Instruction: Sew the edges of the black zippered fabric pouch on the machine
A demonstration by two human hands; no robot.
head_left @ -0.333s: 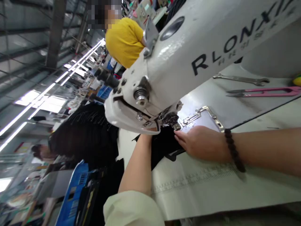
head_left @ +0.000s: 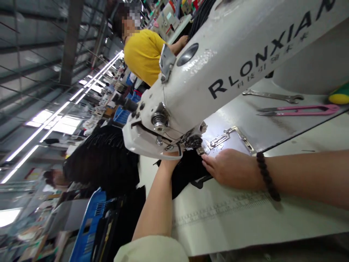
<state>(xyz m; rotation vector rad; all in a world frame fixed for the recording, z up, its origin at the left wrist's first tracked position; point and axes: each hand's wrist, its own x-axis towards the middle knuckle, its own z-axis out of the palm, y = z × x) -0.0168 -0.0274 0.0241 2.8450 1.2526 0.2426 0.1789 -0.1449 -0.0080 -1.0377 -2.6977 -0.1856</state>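
Black fabric [head_left: 188, 171] unmoved, right hand [head_left: 231, 169] still flat — left hand [head_left: 169, 160] hidden

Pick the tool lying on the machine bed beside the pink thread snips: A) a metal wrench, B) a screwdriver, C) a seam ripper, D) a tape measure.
A: a metal wrench with an open-ended jaw lies on the sewing machine bed just beyond the pink thread snips.
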